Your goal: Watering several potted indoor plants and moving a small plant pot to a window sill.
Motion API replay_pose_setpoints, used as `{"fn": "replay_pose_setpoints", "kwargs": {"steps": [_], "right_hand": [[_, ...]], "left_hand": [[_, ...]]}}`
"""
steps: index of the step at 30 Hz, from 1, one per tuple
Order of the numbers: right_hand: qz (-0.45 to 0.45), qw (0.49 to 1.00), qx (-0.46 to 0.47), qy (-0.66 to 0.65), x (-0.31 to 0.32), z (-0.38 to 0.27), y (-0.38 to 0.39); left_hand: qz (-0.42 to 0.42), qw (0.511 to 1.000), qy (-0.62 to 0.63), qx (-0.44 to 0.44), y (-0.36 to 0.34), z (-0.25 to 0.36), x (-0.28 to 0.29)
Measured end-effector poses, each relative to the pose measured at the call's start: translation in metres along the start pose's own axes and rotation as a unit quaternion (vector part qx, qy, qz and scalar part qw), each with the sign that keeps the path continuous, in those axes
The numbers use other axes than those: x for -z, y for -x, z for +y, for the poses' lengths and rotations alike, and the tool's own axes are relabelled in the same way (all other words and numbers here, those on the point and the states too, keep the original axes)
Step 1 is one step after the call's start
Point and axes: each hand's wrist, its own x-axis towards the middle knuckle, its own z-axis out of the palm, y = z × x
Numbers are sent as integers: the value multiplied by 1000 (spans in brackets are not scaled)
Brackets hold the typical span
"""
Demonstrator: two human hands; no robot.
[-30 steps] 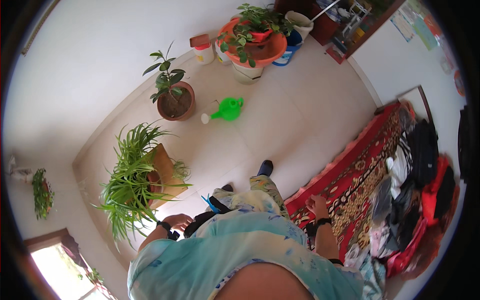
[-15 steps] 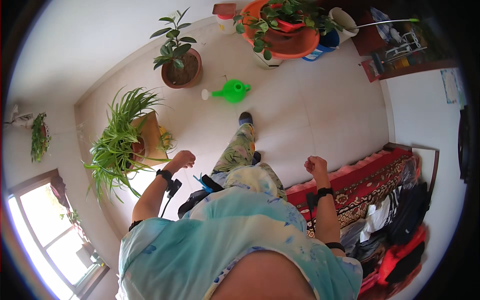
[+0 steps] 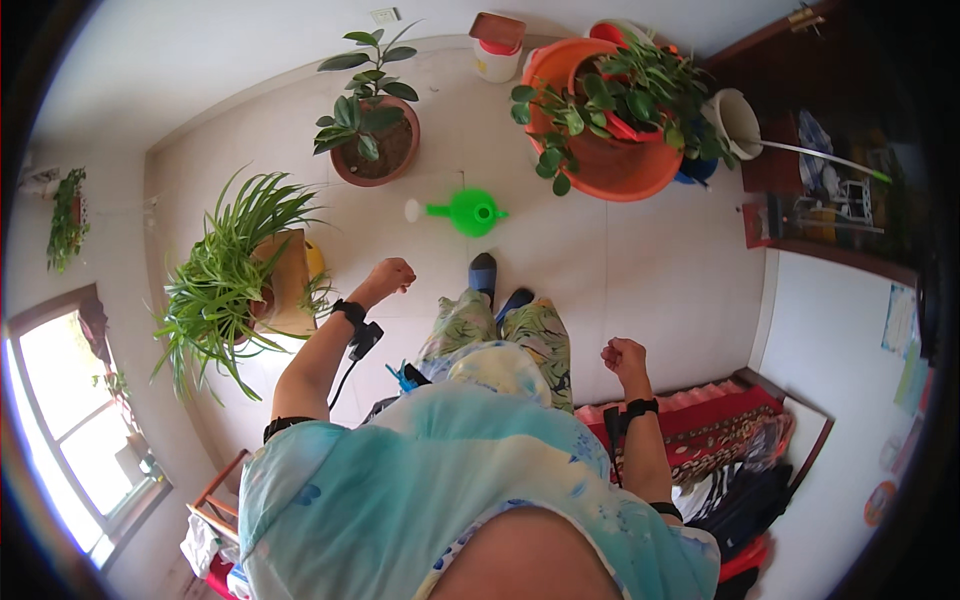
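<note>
On the pale tiled floor (image 3: 680, 270), seen from the head camera, a bright green plastic watering can (image 3: 465, 210) rests just ahead of the person's feet, its spout and whitish rose pointing left. One foot wears a dark slipper with a blue band (image 3: 482, 266); the other is close beside it.

The left hand (image 3: 388, 277) hangs above the floor to the left of the feet, nearer the can than the other hand is, yet apart from it. Its fingers are drawn in, and nothing shows between them. The right hand (image 3: 626, 358) is raised near the red patterned cloth (image 3: 728, 420), its fingers folded narrow into a loose fist; whether anything small lies inside I cannot tell. Both wrists wear black bands.

Beyond the can, slightly left, a broad-leaved green plant grows from a round reddish-brown pot (image 3: 408, 160). Farther right sits a wide round orange basin (image 3: 620, 178) with a trailing leafy plant (image 3: 640, 95) over it, and beside that a cream bucket (image 3: 733, 125). A white tub (image 3: 495, 66) with a red band stands near the wall. Left of the left hand, a bushy plant with long narrow green leaves (image 3: 225, 265) spreads next to a flat brown panel (image 3: 291, 285).
</note>
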Motion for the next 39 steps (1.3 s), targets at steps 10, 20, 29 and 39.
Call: {"fn": "replay_pose_setpoints", "kwargs": {"steps": [10, 20, 29, 39], "right_hand": [[-114, 975, 21, 191, -58, -112, -89], [-217, 898, -17, 381, -125, -154, -140], [-218, 904, 4, 368, -248, -124, -210], [-108, 913, -14, 392, -339, -55, -339]], "left_hand": [[131, 988, -78, -2, -69, 4, -16], [164, 978, 94, 91, -88, 28, -43], [131, 974, 115, 146, -131, -67, -35], [228, 966, 19, 120, -242, -147, 7]]}}
